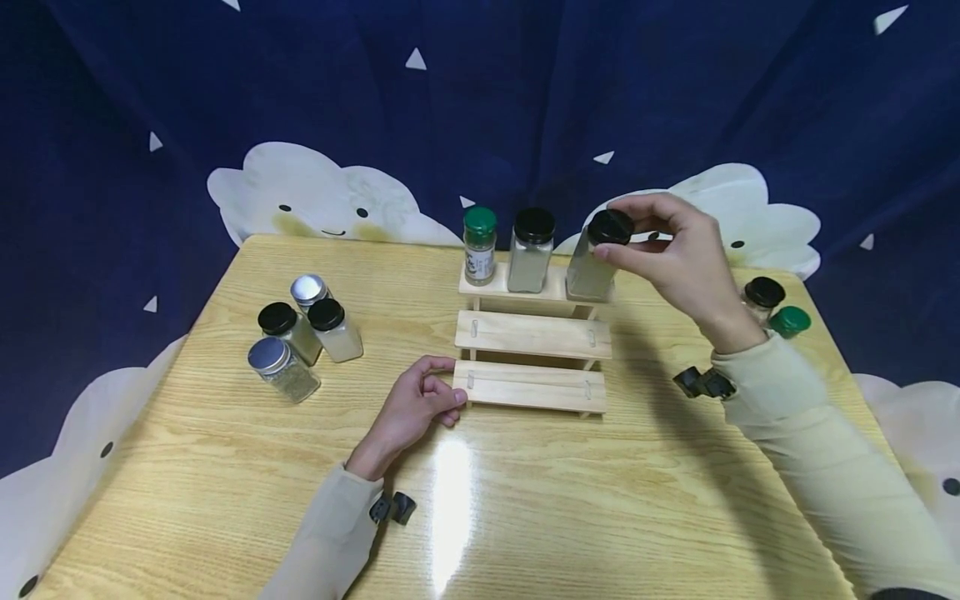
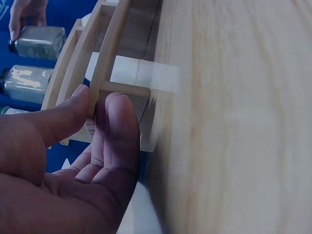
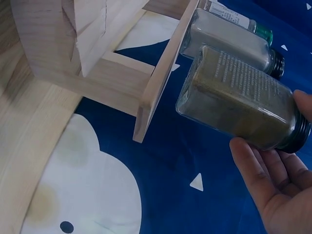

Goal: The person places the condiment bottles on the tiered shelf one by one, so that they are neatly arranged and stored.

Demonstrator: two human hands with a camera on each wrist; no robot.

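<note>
A three-step wooden rack (image 1: 532,335) stands on the table. My left hand (image 1: 414,402) pinches the left end of its lowest step, thumb on top and fingers beneath, as the left wrist view shows. By its black lid, my right hand (image 1: 675,250) holds a square glass spice jar (image 3: 239,97) of brownish powder at the right end of the top step. The jar is slightly tilted; whether its base touches the wood I cannot tell. Beside it on that step stand a black-lidded jar of pale powder (image 1: 529,254) and a small green-capped bottle (image 1: 480,247).
On the left of the table is a group of jars: two with black lids (image 1: 337,332) and two with silver lids (image 1: 283,369). A black-lidded jar (image 1: 762,296) and a green-capped one (image 1: 791,321) stand at the right, partly behind my right forearm. A blue curtain (image 1: 480,108) hangs behind.
</note>
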